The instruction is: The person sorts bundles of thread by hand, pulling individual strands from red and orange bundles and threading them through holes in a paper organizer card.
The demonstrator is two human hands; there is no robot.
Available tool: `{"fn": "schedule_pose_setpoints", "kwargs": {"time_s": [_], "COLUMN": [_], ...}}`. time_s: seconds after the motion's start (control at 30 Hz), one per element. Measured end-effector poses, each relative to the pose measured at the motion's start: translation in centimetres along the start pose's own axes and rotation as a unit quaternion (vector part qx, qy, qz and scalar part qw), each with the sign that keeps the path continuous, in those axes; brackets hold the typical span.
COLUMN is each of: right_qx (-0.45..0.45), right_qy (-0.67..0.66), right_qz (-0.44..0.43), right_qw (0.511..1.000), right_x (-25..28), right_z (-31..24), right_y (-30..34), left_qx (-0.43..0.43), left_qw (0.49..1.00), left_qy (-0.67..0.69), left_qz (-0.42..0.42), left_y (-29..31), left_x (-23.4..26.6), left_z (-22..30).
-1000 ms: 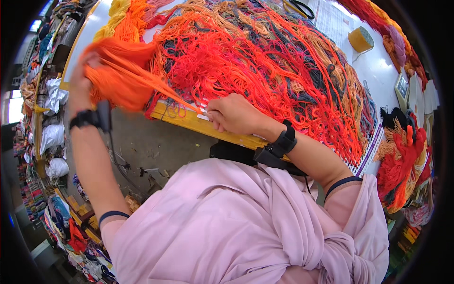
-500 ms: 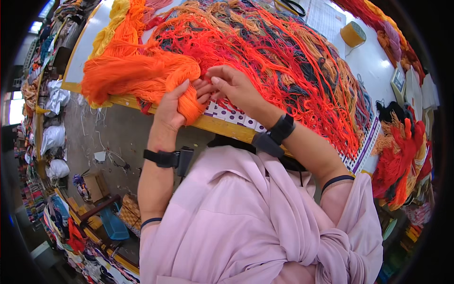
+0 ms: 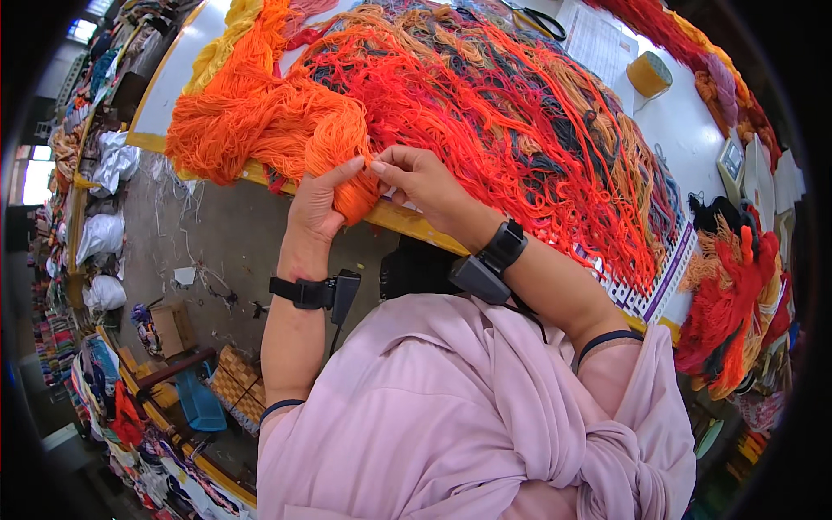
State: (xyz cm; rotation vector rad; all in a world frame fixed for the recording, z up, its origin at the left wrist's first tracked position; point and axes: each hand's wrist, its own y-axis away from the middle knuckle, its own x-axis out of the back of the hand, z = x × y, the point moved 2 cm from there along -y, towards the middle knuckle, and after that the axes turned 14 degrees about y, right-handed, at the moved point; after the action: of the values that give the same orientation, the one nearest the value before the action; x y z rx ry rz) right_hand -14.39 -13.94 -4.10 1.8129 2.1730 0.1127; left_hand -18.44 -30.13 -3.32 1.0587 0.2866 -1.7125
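Observation:
A thick skein of bright orange yarn point(image 3: 260, 126) lies across the table's near left edge, its bunched end hanging toward me. My left hand point(image 3: 317, 206) is closed around that end, the thumb lying across the strands. Against the skein's right side, my right hand point(image 3: 425, 180) has thumb and forefinger pinched together at the orange strands; the exact bit between the fingertips is too small to make out. Right beside both hands spreads a broad layer of red, orange, tan and dark yarn point(image 3: 485, 130) covering much of the table.
Scissors with black handles point(image 3: 542, 24), printed sheets point(image 3: 594, 43) and a yellow spool point(image 3: 648, 74) lie at the far side. A purple-and-white perforated strip point(image 3: 672, 269) edges the yarn. Hanging red and black skeins point(image 3: 732, 295) are at right; a blue plastic container point(image 3: 201, 400) is lower left.
My right hand's fingers, apart before, have come together in a pinch at the skein's side. The left hand keeps its hold. The whole view has shifted slightly.

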Motion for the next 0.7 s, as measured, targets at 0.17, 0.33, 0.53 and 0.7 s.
{"fn": "schedule_pose_setpoints", "kwargs": {"time_s": [0.17, 0.33, 0.53, 0.7], "right_qx": [0.015, 0.044, 0.028, 0.028], "right_qy": [-0.036, 0.014, -0.034, -0.056], "right_qz": [-0.006, 0.009, -0.011, 0.019], "right_qw": [0.999, 0.999, 0.999, 0.998], "right_x": [0.4, 0.5, 1.1, 1.1], "right_z": [0.0, 0.1, 0.8, 0.4], "right_y": [0.7, 1.1, 1.0, 1.2], "left_qx": [0.017, -0.003, -0.015, -0.022], "left_qw": [1.0, 0.999, 1.0, 1.0], "left_qy": [0.0, -0.047, -0.015, -0.004], "left_qz": [-0.017, -0.022, 0.022, 0.012], "left_y": [-0.1, 0.1, 0.4, 0.4], "left_x": [-0.4, -1.2, -1.2, -1.0], "left_z": [-0.2, -0.7, -0.7, -0.7]}}
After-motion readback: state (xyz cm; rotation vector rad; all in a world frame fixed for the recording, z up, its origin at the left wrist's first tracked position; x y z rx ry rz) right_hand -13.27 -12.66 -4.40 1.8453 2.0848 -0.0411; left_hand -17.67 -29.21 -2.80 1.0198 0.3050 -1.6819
